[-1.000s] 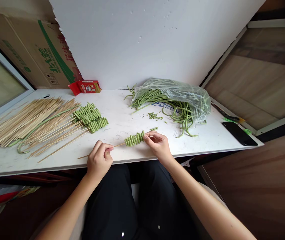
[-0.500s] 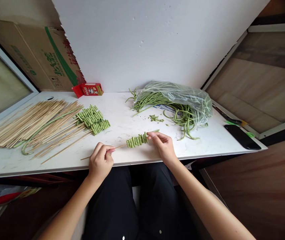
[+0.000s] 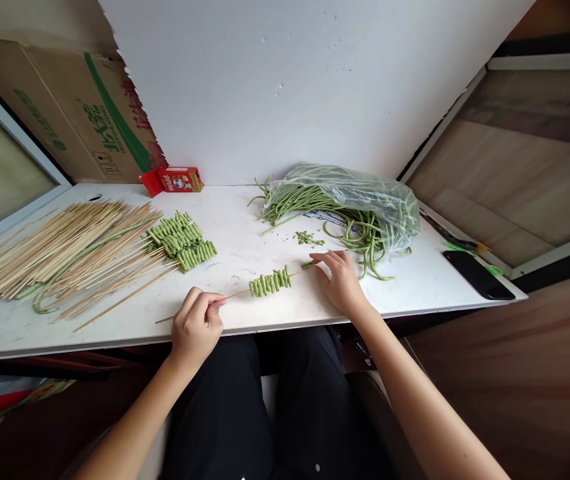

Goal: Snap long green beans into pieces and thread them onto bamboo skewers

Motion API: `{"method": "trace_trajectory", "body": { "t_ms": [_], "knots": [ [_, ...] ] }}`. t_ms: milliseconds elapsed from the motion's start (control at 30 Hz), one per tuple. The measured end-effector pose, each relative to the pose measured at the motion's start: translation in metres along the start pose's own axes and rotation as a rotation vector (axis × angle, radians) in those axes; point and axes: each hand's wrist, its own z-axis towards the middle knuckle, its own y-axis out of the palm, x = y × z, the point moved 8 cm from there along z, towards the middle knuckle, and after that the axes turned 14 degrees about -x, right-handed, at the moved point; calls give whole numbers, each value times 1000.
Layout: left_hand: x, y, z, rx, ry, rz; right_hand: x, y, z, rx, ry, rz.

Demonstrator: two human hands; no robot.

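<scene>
My left hand (image 3: 198, 321) pinches a thin wooden skewer (image 3: 237, 294) just over the front part of the white table. Cut pieces of long bean (image 3: 270, 283) are threaded crosswise in a row near the skewer's far end, and its bare tip pokes out to the right. Over the table to the right, my right hand (image 3: 339, 280) has its fingers stretched out and the thumb apart from them. A short length of long bean (image 3: 307, 265) lies at its fingertips; whether they touch it is hard to tell.
Finished bean skewers (image 3: 177, 233) are stacked at left beside many bare skewers (image 3: 59, 250) with a long bean across them. A plastic bag (image 3: 359, 189) of long beans lies at the back right, near small bean scraps (image 3: 309, 237), a phone (image 3: 477, 275) and a red box (image 3: 179, 179).
My right hand has let go of the skewer's bean end and moved right to the loose bean piece. My left hand still holds the skewer. The view has shifted slightly.
</scene>
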Motion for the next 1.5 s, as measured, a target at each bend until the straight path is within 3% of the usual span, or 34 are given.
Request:
{"method": "trace_trajectory", "body": {
  "t_ms": [400,500,600,767,867,1067,1500],
  "knots": [
    [-1,1,1,-18,-16,-17,-2,11,2,-118,38,-203],
    [-1,1,1,-16,-14,-15,-6,9,2,-113,21,-44],
    [-3,2,0,-21,-17,-19,-6,9,1,-43,79,305],
    [-4,2,0,-18,-27,-15,-6,37,-2,-27,235,959],
    [-4,1,0,-6,-37,3,-10,45,-2,-34,238,1156],
    [-3,-1,1,11,-48,27,-16,45,-1,-95,209,1209],
    [-5,1,1,-2,-63,37,-16,44,-1,-85,216,1170]
  ]
}}
